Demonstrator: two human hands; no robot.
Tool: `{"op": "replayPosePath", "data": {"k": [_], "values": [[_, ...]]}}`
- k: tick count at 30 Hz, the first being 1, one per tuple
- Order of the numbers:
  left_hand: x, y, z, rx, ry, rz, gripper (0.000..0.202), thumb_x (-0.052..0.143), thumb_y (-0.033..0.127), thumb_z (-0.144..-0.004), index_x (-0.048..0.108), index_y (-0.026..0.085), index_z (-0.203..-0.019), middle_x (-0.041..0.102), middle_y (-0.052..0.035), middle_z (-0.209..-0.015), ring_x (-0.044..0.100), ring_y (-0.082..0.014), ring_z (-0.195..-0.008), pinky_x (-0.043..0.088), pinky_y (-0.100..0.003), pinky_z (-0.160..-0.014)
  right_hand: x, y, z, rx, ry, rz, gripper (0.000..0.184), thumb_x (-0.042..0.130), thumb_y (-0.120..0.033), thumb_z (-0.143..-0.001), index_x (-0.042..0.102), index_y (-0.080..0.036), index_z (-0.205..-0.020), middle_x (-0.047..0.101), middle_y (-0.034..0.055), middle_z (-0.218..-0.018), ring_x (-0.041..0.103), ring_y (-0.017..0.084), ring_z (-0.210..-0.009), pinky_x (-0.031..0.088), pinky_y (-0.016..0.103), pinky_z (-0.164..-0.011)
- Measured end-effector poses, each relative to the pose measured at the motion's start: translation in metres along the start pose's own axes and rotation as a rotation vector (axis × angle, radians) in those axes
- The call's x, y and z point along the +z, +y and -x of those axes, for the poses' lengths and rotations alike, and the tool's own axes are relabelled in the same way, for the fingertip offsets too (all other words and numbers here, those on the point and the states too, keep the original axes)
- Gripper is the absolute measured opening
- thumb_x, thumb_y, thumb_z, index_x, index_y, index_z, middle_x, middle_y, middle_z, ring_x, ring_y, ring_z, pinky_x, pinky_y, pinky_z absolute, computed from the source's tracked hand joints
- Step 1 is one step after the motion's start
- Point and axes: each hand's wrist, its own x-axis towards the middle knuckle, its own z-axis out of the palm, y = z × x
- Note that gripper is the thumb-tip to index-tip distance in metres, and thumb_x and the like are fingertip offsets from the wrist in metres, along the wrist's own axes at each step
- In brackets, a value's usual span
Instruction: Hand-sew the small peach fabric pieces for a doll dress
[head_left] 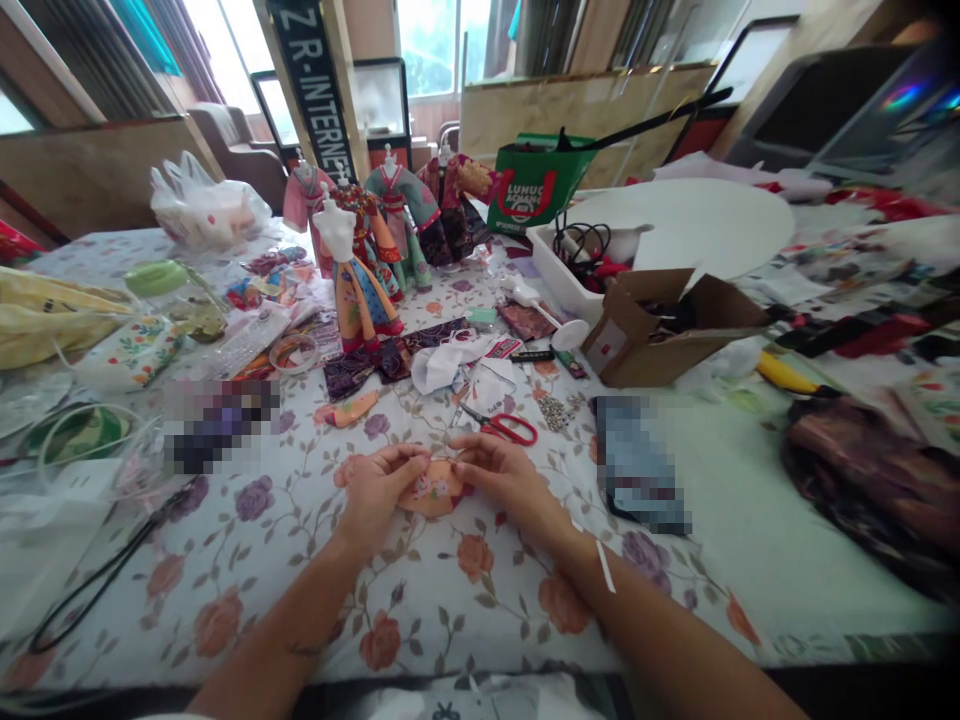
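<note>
Between my two hands is a small orange piece of patterned fabric (433, 490), held just above the floral tablecloth. My left hand (386, 485) pinches its left upper edge between thumb and fingers. On the other side, my right hand (499, 475) grips the right upper edge the same way. Whether a needle or thread is between the fingertips is too small to tell. Red-handled scissors (510, 428) lie just beyond my right hand. A second orange fabric piece (352, 408) rests farther off to the left, near a dark patterned cloth strip (394, 355).
Small dress forms in costumes (352, 270) stand at the back centre. A cardboard box (667, 330), a white bin (574, 270) and a green bag (536, 180) are at the right. A blurred phone-like object (641, 460) lies nearby. Left are a lidded jar (176, 300) and black cord (105, 570).
</note>
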Motion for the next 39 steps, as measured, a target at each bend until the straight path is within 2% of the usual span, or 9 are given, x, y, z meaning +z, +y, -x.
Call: {"op": "replayPosePath", "data": {"k": [5,9,13,16,19,20,22,26,39], "values": [[-0.005,-0.003,-0.002,0.054,-0.006,-0.199,0.036,0.076,0.034,-0.064,0.068,0.012,-0.09,0.072,-0.0055,-0.076,0.065,-0.0167,-0.069,0.049,-0.025,-0.063,-0.004,0.01,-0.009,-0.068,0.029,0.091,0.029,0.066,-0.028,-0.07,0.06,-0.016,-0.095,0.06,-0.0027,-0.065,0.055,0.012,-0.057,0.041,0.024,-0.056],[-0.012,-0.002,-0.008,0.161,0.022,-0.524,0.031,0.068,0.035,-0.072,0.068,0.014,-0.095,0.071,-0.0062,-0.077,0.065,-0.0205,-0.071,0.049,-0.03,-0.066,-0.005,0.01,-0.009,-0.189,0.166,0.324,0.021,0.058,-0.025,-0.077,0.062,-0.015,-0.094,0.062,0.0001,-0.071,0.055,0.013,-0.06,0.042,0.025,-0.056],[-0.013,0.005,-0.007,0.59,0.222,-0.93,0.02,0.065,0.03,-0.075,0.071,0.019,-0.091,0.069,-0.0089,-0.095,0.06,-0.0276,-0.097,0.044,-0.042,-0.089,-0.003,0.006,-0.008,-0.352,0.293,0.65,0.02,0.052,-0.02,-0.083,0.065,-0.016,-0.097,0.066,0.003,-0.074,0.057,0.015,-0.063,0.043,0.026,-0.06],[0.001,0.007,0.006,0.808,0.275,-0.945,0.015,0.062,0.028,-0.079,0.072,0.019,-0.084,0.066,-0.0093,-0.095,0.056,-0.0276,-0.102,0.042,-0.043,-0.093,-0.003,-0.002,-0.014,-0.491,0.372,0.802,0.021,0.049,-0.019,-0.085,0.066,-0.016,-0.098,0.069,0.0052,-0.079,0.059,0.016,-0.064,0.044,0.027,-0.063],[0.025,-0.001,0.023,0.586,-0.162,-0.719,0.013,0.061,0.026,-0.079,0.07,0.019,-0.074,0.068,-0.0064,-0.08,0.063,-0.0216,-0.083,0.048,-0.036,-0.082,-0.003,-0.014,-0.025,-0.6,0.505,0.959,0.024,0.046,-0.018,-0.087,0.065,-0.016,-0.101,0.069,0.0073,-0.085,0.059,0.017,-0.067,0.044,0.028,-0.065],[0.032,-0.006,0.027,0.397,-0.303,-0.615,0.014,0.061,0.028,-0.079,0.07,0.018,-0.076,0.068,-0.0056,-0.074,0.063,-0.0194,-0.074,0.05,-0.032,-0.073,-0.003,-0.019,-0.028,-0.623,0.544,1.011,0.024,0.045,-0.018,-0.088,0.064,-0.016,-0.103,0.069,0.0075,-0.086,0.06,0.018,-0.068,0.044,0.028,-0.066],[0.043,-0.016,0.033,0.031,-0.423,-0.419,0.023,0.061,0.035,-0.079,0.07,0.015,-0.085,0.06,-0.0004,-0.051,0.055,-0.0141,-0.045,0.047,-0.027,-0.049,-0.001,-0.028,-0.034,-0.659,0.603,1.115,0.025,0.044,-0.018,-0.089,0.064,-0.016,-0.105,0.069,0.008,-0.09,0.06,0.019,-0.073,0.043,0.028,-0.068],[0.051,-0.024,0.035,-0.155,-0.388,-0.199,0.031,0.07,0.04,-0.071,0.069,0.012,-0.085,0.052,0.0035,-0.04,0.041,-0.0082,-0.032,0.035,-0.021,-0.036,0.006,-0.037,-0.042,-0.681,0.658,1.294,0.026,0.043,-0.017,-0.091,0.063,-0.018,-0.107,0.068,0.0085,-0.095,0.06,0.021,-0.086,0.041,0.027,-0.071],[0.047,-0.017,0.036,-0.185,-0.38,-0.089,0.028,0.075,0.039,-0.063,0.067,0.013,-0.07,0.055,0.0022,-0.039,0.048,-0.0099,-0.036,0.041,-0.024,-0.045,0.021,-0.037,-0.055,-0.638,0.522,1.625,0.022,0.041,-0.01,-0.09,0.06,-0.016,-0.099,0.062,0.0119,-0.096,0.051,0.023,-0.085,0.034,0.03,-0.063]]}}
